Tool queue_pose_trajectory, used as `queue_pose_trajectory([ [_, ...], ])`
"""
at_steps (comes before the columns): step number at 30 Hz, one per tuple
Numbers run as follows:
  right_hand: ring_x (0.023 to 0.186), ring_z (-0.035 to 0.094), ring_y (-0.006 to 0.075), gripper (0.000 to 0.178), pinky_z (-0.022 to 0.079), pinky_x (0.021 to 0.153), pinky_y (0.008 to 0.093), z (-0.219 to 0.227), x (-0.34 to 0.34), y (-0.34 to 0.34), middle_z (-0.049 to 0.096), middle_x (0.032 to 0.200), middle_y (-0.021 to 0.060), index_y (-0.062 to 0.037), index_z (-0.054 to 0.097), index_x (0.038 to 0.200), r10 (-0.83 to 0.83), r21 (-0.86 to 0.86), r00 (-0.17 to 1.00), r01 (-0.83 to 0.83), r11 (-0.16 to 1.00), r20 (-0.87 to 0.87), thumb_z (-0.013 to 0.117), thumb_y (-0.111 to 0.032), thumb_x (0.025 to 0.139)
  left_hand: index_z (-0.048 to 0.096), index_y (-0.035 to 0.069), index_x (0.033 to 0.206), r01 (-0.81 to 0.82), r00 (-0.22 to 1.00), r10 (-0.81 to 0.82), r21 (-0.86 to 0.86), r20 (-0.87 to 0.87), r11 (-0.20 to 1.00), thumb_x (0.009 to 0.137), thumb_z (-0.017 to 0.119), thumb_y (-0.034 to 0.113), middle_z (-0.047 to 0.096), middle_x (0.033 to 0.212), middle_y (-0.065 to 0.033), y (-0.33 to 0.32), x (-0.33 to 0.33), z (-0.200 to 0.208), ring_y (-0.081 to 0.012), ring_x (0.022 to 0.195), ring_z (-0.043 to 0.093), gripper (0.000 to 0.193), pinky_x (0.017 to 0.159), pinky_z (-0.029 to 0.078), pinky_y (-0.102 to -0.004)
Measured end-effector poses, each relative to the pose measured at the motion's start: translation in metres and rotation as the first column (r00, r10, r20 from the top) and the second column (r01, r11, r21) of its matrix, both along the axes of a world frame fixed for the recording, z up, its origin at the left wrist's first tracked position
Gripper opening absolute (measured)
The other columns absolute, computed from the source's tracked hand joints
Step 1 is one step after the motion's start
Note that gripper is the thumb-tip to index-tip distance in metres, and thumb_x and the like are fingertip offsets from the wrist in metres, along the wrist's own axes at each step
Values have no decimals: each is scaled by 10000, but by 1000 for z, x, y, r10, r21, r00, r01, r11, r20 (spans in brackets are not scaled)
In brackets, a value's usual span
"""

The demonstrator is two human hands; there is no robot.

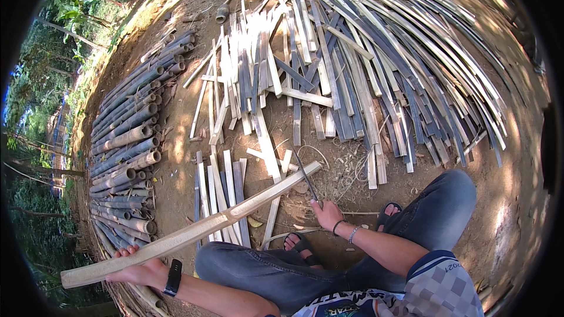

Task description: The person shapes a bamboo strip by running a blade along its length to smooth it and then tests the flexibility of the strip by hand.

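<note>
A long pale bamboo slat (191, 232) slants from the lower left up toward the middle, with a node ridge partway along it. My left hand (140, 270) is closed around it near its lower left end, palm underneath and fingertips curled over the far edge. In my right hand (329, 216) is a knife, gripped by its handle, which my fingers mostly hide. Its thin dark blade (313, 191) crosses the slat close to the far end. Whether the edge cuts into the bamboo, I cannot tell.
Split bamboo strips (358, 82), pale and dark, lie in a broad heap ahead and to the right. A smaller row of strips (229, 170) lies beneath the slat. Whole bamboo poles (132, 135) are stacked at left. Thin shavings (346, 170) litter the dirt near my sandalled feet.
</note>
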State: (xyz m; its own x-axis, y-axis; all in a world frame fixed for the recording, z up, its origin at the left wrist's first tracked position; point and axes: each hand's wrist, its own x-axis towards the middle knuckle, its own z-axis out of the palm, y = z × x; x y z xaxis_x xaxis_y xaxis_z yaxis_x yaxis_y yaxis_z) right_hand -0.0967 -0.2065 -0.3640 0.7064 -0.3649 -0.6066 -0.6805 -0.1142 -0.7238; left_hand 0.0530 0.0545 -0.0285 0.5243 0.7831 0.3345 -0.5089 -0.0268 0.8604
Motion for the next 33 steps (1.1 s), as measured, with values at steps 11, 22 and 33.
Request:
queue_pose_trajectory([
  [11, 730, 625, 417, 590, 461, 677, 492, -38, -4, -9, 606, 675, 247, 36, 579, 750, -89, -108, 996, 86, 990, -22, 462, -516, 919, 416, 75, 807, 48, 999, -48, -16, -2, 999, 954, 166, 634, 381, 630, -19, -1, 2, -2, -133, 527, 379, 630, 507, 406, -250],
  [22, 840, 627, 433, 614, 471, 765, 493, -40, -10, -11, 635, 786, 273, 25, 633, 815, -114, -49, 989, 110, 993, -90, 461, -559, 898, 413, 80, 796, 45, 999, -44, -32, 12, 998, 947, 181, 647, 385, 626, -18, 3, 3, -5, -135, 528, 385, 631, 509, 395, -250],
  [33, 878, 621, 432, 614, 469, 786, 498, -25, -12, -5, 642, 838, 281, 28, 647, 872, -102, -87, 988, 92, 992, -117, 456, -556, 898, 405, 83, 779, -5, 1000, 5, -39, 3, 999, 952, 177, 636, 386, 628, -19, 4, 3, -4, -137, 518, 373, 623, 500, 390, -248],
])
